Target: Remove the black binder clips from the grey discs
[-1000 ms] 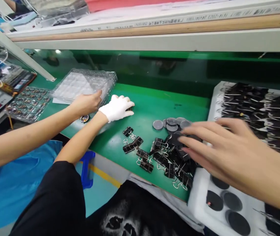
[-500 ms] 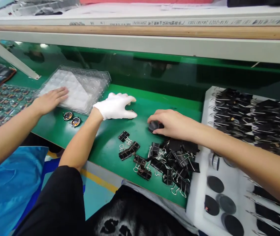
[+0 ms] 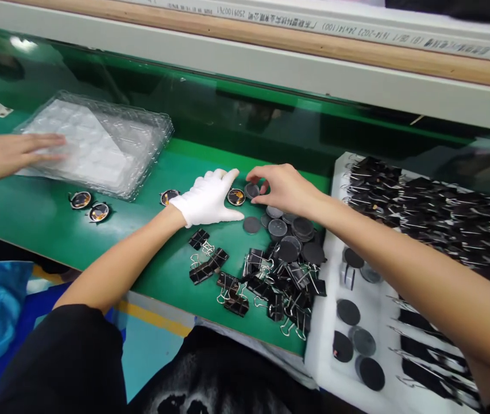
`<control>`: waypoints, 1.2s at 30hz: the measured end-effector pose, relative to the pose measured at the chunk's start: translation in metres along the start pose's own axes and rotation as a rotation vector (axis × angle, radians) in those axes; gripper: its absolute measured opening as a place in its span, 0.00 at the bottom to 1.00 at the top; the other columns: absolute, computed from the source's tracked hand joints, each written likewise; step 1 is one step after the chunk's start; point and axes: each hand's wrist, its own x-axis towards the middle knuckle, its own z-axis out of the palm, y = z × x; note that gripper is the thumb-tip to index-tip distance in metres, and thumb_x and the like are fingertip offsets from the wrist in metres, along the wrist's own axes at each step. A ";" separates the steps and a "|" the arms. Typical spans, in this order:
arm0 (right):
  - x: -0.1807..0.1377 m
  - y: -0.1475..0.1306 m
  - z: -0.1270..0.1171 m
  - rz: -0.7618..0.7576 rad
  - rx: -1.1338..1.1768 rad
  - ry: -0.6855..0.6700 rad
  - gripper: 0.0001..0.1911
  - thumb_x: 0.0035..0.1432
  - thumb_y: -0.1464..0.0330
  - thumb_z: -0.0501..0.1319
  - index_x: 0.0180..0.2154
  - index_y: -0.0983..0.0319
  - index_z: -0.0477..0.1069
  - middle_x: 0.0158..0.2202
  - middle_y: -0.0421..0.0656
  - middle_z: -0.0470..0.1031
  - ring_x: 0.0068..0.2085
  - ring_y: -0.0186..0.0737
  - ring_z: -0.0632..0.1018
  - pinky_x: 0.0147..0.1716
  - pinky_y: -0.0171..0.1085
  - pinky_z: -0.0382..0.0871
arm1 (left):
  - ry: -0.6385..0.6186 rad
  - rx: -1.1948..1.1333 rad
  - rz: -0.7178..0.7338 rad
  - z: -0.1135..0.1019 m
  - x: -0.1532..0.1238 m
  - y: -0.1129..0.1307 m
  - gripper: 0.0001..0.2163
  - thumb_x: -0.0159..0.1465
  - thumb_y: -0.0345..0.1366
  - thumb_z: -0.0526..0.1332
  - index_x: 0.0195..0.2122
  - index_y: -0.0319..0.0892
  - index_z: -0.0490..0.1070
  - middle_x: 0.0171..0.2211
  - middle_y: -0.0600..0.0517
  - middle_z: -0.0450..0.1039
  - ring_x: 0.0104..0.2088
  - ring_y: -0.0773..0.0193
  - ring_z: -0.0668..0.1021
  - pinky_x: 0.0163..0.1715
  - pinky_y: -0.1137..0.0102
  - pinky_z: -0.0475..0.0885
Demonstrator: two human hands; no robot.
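Observation:
My left hand (image 3: 210,198), in a white glove, rests on the green bench with thumb and forefinger spread apart. Between them lies a round metal-rimmed part (image 3: 236,197) with orange and black insides. A similar round part (image 3: 169,197) is half covered by the glove's cuff. My bare right hand (image 3: 283,187) pinches a dark round disc (image 3: 252,191) at its edge, just right of the part. Several more dark discs (image 3: 278,228) lie spread below that hand. Toward me are several black binder clips (image 3: 255,261), some heaped against the discs.
On the right stands a white foam tray (image 3: 320,351) with rows of clipped pieces (image 3: 382,195) and loose discs (image 3: 371,372). Clear plastic trays (image 3: 141,135) lie at left, where a co-worker's hand (image 3: 16,155) reaches in. Two round parts (image 3: 99,213) sit nearby. A shelf edge crosses above.
The dark discs, earlier under my right hand, now lie spread out, and that hand has moved back with one disc. The view has shifted; the co-worker's hand is farther left.

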 end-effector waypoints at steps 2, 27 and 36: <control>0.006 -0.002 0.002 -0.033 -0.022 -0.015 0.19 0.54 0.76 0.75 0.48 0.65 0.79 0.44 0.46 0.81 0.37 0.41 0.80 0.39 0.39 0.70 | 0.035 0.026 -0.075 0.003 0.001 0.006 0.41 0.63 0.56 0.66 0.70 0.36 0.57 0.59 0.34 0.71 0.56 0.37 0.75 0.51 0.52 0.71; -0.012 -0.062 0.000 -0.265 -0.020 -0.187 0.07 0.61 0.78 0.63 0.37 0.63 0.78 0.38 0.45 0.78 0.38 0.41 0.76 0.36 0.38 0.62 | -0.014 0.190 0.145 0.007 0.012 0.005 0.17 0.69 0.44 0.59 0.56 0.45 0.74 0.55 0.42 0.73 0.50 0.45 0.76 0.43 0.57 0.66; 0.006 -0.091 0.049 -0.539 -0.127 -0.329 0.11 0.66 0.78 0.63 0.45 0.62 0.82 0.44 0.49 0.80 0.36 0.40 0.77 0.29 0.38 0.59 | 0.028 0.347 0.051 0.002 0.010 0.002 0.22 0.74 0.53 0.53 0.55 0.42 0.72 0.48 0.41 0.75 0.48 0.46 0.77 0.39 0.60 0.61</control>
